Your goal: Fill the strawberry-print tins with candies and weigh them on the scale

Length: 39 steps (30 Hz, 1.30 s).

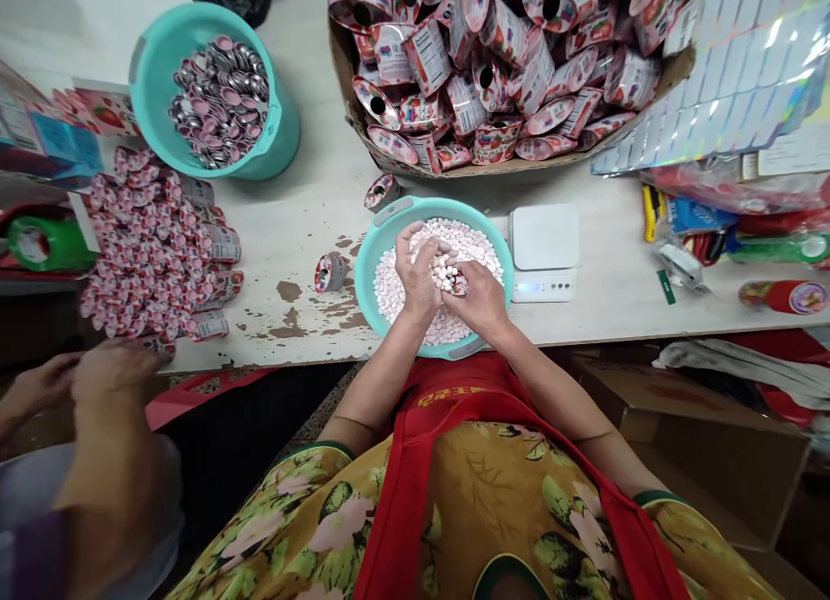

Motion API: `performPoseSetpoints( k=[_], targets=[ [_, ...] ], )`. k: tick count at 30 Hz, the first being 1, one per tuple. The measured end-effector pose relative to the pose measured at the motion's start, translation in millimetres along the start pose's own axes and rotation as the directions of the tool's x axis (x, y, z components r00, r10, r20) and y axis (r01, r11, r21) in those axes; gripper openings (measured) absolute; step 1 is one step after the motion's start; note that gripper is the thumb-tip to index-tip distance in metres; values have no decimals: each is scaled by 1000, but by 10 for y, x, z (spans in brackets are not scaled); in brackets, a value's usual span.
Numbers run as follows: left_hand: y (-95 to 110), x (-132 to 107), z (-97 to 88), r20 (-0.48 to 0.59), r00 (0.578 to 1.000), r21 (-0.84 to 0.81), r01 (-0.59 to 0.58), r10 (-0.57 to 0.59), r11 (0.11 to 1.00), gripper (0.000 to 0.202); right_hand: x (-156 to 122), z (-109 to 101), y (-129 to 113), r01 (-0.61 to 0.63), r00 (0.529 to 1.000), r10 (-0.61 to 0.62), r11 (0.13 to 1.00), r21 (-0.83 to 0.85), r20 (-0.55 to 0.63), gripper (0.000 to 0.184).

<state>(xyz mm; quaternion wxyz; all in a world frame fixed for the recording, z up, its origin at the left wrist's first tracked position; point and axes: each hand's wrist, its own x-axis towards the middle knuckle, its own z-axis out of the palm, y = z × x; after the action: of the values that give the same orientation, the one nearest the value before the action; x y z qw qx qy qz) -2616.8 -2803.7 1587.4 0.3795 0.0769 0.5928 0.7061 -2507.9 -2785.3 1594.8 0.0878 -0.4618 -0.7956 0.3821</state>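
A teal basin (389,228) full of small white and pink candies (476,250) stands at the table's near edge. Both my hands are over it. My left hand (418,276) is cupped with its fingers curled around a heap of candies. My right hand (476,299) grips a small red and pink tube container (460,285), held against the left hand's fingers. Two empty tube containers lie on the table, one (382,191) just behind the basin and one (331,272) to its left.
A small white scale (543,237) sits right of the basin. A cardboard box (354,107) of empty tubes stands behind. A teal bucket (152,60) of lids and a pile of filled tubes (162,245) lie left. Another person's hands (97,371) work at the lower left.
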Motion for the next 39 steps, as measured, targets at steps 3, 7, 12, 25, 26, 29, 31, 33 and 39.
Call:
performPoseSetpoints(
  k=[3,7,12,25,26,29,31,33,39],
  targets=[
    [-10,11,49,6,999,-30,41,-41,999,28,11,-33,44,7,1000,-7,1000,26,-8,37],
    [-27,44,123,-39,999,-49,30,-32,998,35,21,-50,74,12,998,-9,998,56,-56,34],
    [-24,49,179,-9,1000,-104,20,-21,994,36,17,-62,96,42,994,-30,993,109,-104,32],
    [63,-43,369,134,983,-146,146,-126,979,41,10,-134,259,76,989,-39,963,259,-145,29],
    [94,-34,363,145,979,-161,166,-143,973,40,3,-141,270,83,988,-40,951,298,-149,29],
    [202,13,336,146,974,-233,206,-175,950,35,-21,-174,322,88,991,-34,891,445,-128,32],
    [256,26,334,174,971,-287,212,-167,934,32,-36,-199,364,83,994,-29,846,526,-110,35],
    [269,-4,365,205,969,-283,194,-139,939,31,-42,-209,400,94,992,-31,822,561,-121,37],
    [134,-211,529,271,957,-102,134,-102,986,40,2,-152,439,130,984,-47,853,505,-173,23]
  ],
)
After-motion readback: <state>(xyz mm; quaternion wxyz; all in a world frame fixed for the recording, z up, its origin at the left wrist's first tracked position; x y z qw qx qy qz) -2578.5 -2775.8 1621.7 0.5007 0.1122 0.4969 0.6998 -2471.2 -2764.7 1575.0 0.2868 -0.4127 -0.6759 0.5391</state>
